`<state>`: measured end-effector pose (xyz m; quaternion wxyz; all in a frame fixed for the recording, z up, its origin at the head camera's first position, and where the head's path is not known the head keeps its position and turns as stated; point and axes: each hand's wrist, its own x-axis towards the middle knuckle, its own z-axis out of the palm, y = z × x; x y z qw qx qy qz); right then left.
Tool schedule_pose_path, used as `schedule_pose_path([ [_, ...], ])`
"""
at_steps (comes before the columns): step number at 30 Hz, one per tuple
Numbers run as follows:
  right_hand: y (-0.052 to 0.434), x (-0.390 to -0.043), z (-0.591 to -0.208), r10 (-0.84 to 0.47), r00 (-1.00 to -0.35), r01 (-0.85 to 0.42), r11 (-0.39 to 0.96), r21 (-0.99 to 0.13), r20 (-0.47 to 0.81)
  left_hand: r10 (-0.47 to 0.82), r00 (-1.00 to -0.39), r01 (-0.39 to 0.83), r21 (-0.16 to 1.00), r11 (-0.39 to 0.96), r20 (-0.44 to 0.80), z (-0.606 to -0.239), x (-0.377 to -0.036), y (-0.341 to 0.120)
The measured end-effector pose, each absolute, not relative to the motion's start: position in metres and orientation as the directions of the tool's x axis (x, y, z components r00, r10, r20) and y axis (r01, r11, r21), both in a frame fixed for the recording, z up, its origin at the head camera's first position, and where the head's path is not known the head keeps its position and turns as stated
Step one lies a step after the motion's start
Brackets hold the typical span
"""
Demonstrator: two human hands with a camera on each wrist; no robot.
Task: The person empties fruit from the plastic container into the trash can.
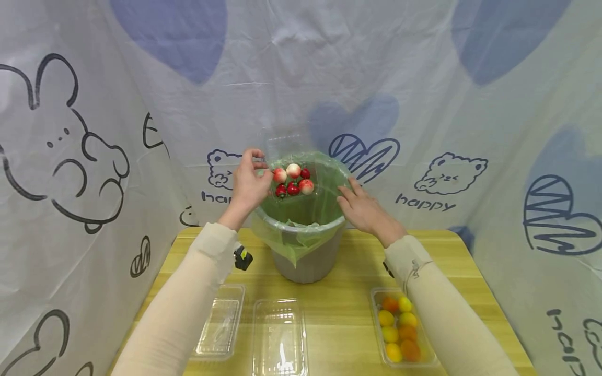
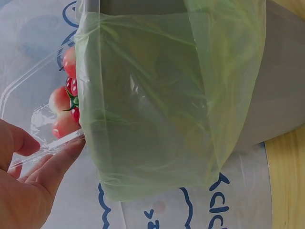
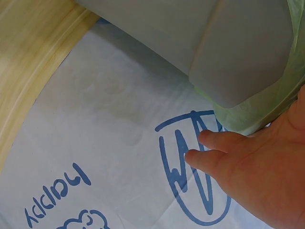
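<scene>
Thumb and fingers of my left hand (image 1: pixel 251 180) pinch the edge of a clear plastic box (image 2: pixel 45 112). In it lie several small toy fruits (image 1: pixel 293 171), some pale pink and peach-like, others dark red with green tops. The box is held over the mouth of a grey bin (image 1: pixel 305 261) lined with a thin green bag (image 2: pixel 152 105). On the far side a clear flap stands up from the box. At the bin's right rim, my right hand (image 1: pixel 369 211) touches the bag, with two straight fingers (image 3: pixel 209 160) outside the rim; its other fingers are partly hidden.
A clear box (image 1: pixel 376 313) of yellow and orange fruits sits at the right on the wooden table (image 1: pixel 338 334). Two clear trays lie in front: one at the left (image 1: pixel 218 326), another near the middle (image 1: pixel 279 334). Printed cloth walls (image 1: pixel 437 104) surround the table.
</scene>
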<state>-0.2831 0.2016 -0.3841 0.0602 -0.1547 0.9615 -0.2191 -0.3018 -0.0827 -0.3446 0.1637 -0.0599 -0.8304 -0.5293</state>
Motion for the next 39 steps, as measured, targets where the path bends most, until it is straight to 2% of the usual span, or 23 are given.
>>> schedule_pose_path([
  [16, 0.202, -0.2829, -0.3844, -0.327, -0.943, -0.271, 0.851, -0.451, -0.052, -0.088, -0.904, 0.36, 0.855, 0.373, 0.419, -0.3445, -0.2982, -0.0825],
  [39, 0.2022, -0.2846, -0.3856, -0.321, -0.946, -0.269, 0.846, -0.461, -0.037, -0.091, -0.857, 0.449, 0.821, 0.353, 0.508, -0.3515, -0.3033, -0.0818],
])
